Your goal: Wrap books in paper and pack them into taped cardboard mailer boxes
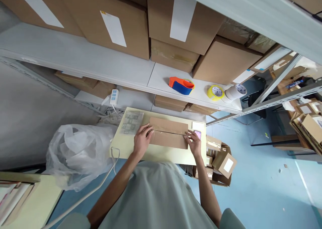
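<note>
A flat, wide cardboard box (169, 141) lies on the pale yellow table (130, 144), a dark seam running lengthwise between its two top flaps. My left hand (143, 140) pinches the left end of the box at this seam. At the opposite end, my right hand (193, 143) has its fingertips closed on the edge by the seam. Right beside that hand lies a phone (198, 134) with a lit screen, below a white card or paper (198, 125). Clear plastic packaging (132, 121) rests at the table's left. The inside of the box is hidden.
Above the table, a grey shelf (120, 76) bears large cartons (118, 24), an orange and blue tape dispenser (181, 85) and tape rolls (215, 92). A plastic bag (77, 155) bulges at left, near a white cable (100, 183). Small boxes fill a carton (222, 182) at right.
</note>
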Demonstrator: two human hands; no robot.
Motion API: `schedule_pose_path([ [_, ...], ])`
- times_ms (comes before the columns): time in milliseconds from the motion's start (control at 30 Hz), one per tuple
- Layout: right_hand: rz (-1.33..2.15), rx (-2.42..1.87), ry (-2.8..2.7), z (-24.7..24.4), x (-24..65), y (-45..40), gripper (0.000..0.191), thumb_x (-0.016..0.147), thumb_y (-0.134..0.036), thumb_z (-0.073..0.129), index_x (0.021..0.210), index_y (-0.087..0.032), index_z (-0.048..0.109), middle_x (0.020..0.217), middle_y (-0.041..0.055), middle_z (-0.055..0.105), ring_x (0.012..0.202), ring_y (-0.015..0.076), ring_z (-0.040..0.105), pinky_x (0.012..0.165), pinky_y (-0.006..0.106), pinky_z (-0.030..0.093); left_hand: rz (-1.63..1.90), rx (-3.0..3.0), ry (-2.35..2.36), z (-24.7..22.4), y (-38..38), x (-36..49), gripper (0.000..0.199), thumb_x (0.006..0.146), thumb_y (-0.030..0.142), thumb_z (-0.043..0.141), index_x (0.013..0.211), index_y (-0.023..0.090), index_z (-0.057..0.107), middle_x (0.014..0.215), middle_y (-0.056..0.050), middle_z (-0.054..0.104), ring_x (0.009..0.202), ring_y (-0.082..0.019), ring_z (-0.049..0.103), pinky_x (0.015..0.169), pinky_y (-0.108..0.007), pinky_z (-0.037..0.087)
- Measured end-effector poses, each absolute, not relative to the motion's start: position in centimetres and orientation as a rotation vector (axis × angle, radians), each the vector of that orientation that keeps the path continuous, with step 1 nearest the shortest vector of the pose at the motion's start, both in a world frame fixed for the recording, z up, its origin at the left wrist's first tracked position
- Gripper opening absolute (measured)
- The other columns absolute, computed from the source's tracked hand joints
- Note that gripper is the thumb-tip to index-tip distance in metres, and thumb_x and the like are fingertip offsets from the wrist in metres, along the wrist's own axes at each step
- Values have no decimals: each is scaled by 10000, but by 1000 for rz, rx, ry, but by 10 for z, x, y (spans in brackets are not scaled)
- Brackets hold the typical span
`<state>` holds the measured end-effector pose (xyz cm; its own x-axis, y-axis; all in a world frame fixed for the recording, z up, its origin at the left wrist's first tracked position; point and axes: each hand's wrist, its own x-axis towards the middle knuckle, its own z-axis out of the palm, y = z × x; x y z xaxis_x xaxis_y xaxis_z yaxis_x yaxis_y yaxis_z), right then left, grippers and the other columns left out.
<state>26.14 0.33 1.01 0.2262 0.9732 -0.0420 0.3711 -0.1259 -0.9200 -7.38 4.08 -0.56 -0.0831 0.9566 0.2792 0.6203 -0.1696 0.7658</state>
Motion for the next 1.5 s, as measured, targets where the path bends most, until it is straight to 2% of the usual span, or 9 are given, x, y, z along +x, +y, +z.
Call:
schedule_pose_path([
  [167, 937, -1609, -1171, 4, 262, 5, 448, 875, -644, 858, 1109, -267, 915, 1409, 127, 792, 1293, 343, 749, 1013, 502, 695, 1151, 1786, 1680, -4, 37, -78, 283, 1108, 435, 606, 1123, 275, 839, 1311, -103, 800, 1195, -290, 784, 1078, -457, 642],
  [367, 882, -1642, -1092, -3, 254, 10, 457, 851, -671, 863, 1034, -256, 920, 1368, 142, 811, 1287, 355, 754, 1022, 525, 676, 1166, 1748, 1683, 0, 40, -79, 287, 1102, 454, 612, 1100, 281, 840, 1287, -101, 805, 1178, -293, 786, 1075, -466, 639],
  [500, 912, -1633, -1059, -8, 249, 6, 530, 835, -714, 859, 1068, -241, 915, 1407, 162, 796, 1353, 382, 731, 1055, 547, 667, 1178, 1749, 1661, 0, 42, -82, 311, 1107, 480, 607, 1099, 275, 840, 1268, -106, 806, 1154, -291, 791, 1049, -457, 645],
  [600, 982, -1598, -1023, -11, 250, 2, 611, 765, -725, 917, 1122, -229, 901, 1422, 179, 787, 1400, 403, 705, 1057, 569, 671, 1178, 1756, 1640, -1, 42, -85, 322, 1113, 491, 600, 1101, 275, 838, 1264, -102, 806, 1155, -287, 792, 1052, -454, 642],
  [900, 897, -1635, -1002, -18, 248, 2, 570, 787, -749, 885, 1009, -224, 892, 1289, 167, 825, 1286, 361, 754, 1013, 540, 678, 1194, 1746, 1634, 2, 43, -85, 260, 1081, 476, 663, 1059, 282, 834, 1208, -90, 803, 1115, -268, 796, 1032, -428, 647],
  [1233, 888, -1648, -1015, -9, 240, -3, 546, 856, -739, 814, 1064, -235, 852, 1301, 164, 816, 1304, 351, 736, 1052, 529, 638, 1211, 1604, 1745, -3, 50, -72, 200, 1028, 365, 668, 1104, 249, 812, 1096, -91, 762, 956, -238, 752, 914, -396, 644],
  [1500, 904, -1666, -865, -13, 235, 4, 537, 823, -684, 832, 1078, -213, 852, 1265, 170, 844, 1268, 354, 761, 1108, 547, 604, 1254, 1589, 1631, -2, 51, -77, 248, 1046, 430, 648, 1083, 269, 833, 1124, -93, 780, 1058, -261, 772, 982, -423, 653],
])
